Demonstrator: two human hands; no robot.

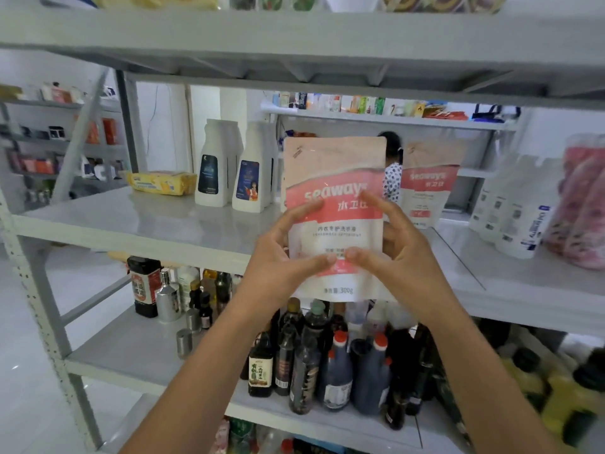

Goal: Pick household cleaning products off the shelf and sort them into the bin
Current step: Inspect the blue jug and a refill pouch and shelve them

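A pink and white detergent pouch [334,178] marked "seaways" is held upright in front of the middle shelf [137,221]. My left hand [288,253] grips its lower left edge, thumb across the front. My right hand [393,244] grips the lower right edge, its thumb tip nearly meeting the left thumb. A second pouch of the same kind [429,181] stands on the shelf behind, to the right. Two white detergent bottles [235,168] with dark labels stand at the shelf's back left. No bin is in view.
A yellow packet [162,182] lies at the shelf's left. White bottles [514,204] and a pink bag [582,201] stand at the right. Several dark sauce bottles [327,362] crowd the shelf below. A person [393,168] is partly visible behind the racks.
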